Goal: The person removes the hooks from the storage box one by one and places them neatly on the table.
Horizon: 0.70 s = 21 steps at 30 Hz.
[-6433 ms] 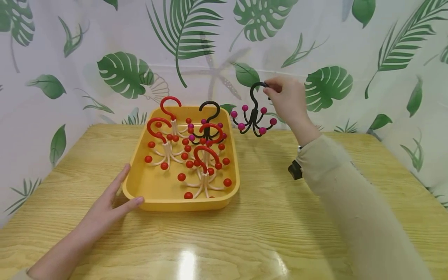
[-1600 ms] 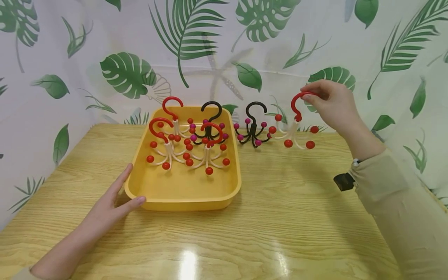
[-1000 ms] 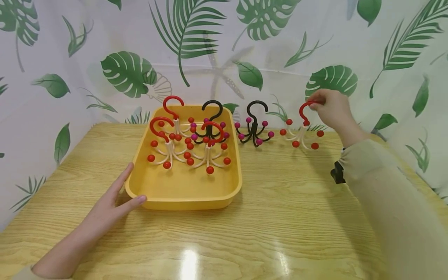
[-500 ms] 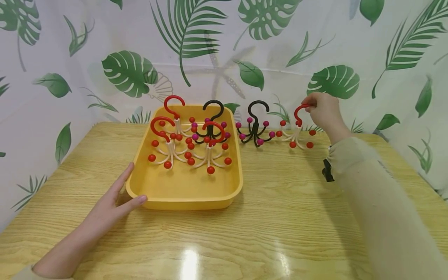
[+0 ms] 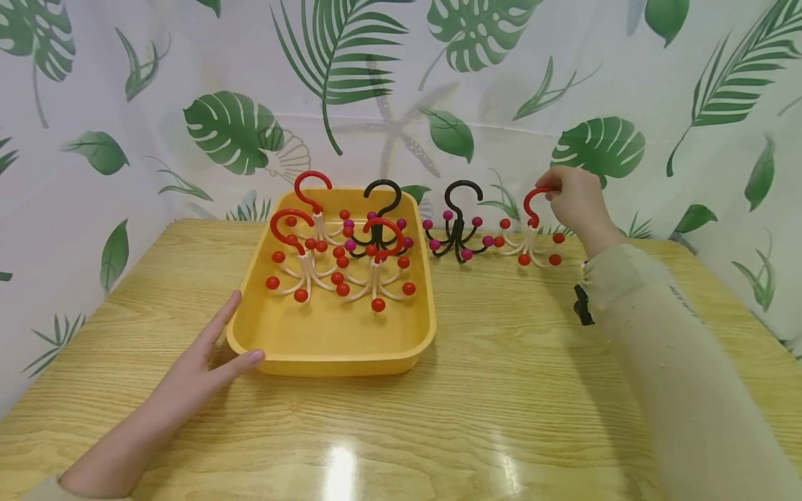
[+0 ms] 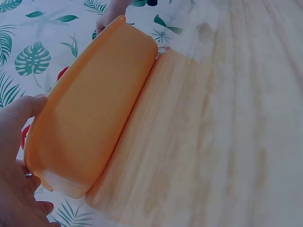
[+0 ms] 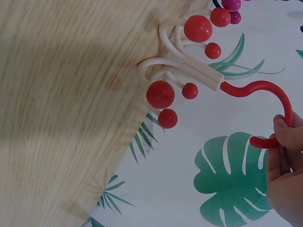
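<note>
At the back right in the head view, my right hand (image 5: 578, 198) pinches the red hook of a claw hanger (image 5: 530, 240) with white arms tipped by red balls. Its curved white arms appear to touch the wooden table in the right wrist view. To its left stands a black claw hanger (image 5: 457, 233) with magenta balls. Fingers outstretched, my left hand (image 5: 188, 379) rests against the near left corner of a yellow tray (image 5: 332, 363); the thumb lies on the rim. Inside the tray are three red-and-white hangers (image 5: 376, 278) and one black hanger (image 5: 377, 236).
The wooden table (image 5: 501, 403) meets a wall covering (image 5: 250, 42) with a green leaf print at its back edge. A small black object (image 5: 584, 305) sits at my right wrist.
The black hanger I held earlier now stands on the table. A red-and-white hanger left the tray's near right; my right hand lowered it and shifted it slightly left. The left hand stayed put.
</note>
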Tool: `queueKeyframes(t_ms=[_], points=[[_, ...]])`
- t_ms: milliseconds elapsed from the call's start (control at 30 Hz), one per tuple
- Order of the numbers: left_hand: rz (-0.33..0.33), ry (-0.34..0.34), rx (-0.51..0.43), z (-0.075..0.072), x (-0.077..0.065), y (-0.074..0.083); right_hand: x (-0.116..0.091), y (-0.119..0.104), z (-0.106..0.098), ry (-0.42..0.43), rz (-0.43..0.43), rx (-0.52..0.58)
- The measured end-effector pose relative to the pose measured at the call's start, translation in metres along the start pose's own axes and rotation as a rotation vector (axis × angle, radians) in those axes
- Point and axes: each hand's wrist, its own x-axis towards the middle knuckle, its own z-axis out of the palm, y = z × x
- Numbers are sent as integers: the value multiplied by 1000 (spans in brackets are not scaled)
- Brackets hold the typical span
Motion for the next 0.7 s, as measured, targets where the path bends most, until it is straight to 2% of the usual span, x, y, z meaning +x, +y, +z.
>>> queueKeyframes(t_ms=[167, 367, 533, 633, 700], points=[[-8, -6, 5, 1, 1, -1, 0, 1, 0, -8, 13, 3], [-13, -8, 10, 1, 3, -1, -1, -7, -6, 16, 31, 71], [-16, -7, 0, 1, 2, 0, -5, -39, -12, 56, 9, 172], [-14, -3, -4, 0, 1, 1, -9, -67, -9, 58, -55, 242], [-12, -2, -5, 0, 1, 1, -12, -84, -3, 29, -105, 286]])
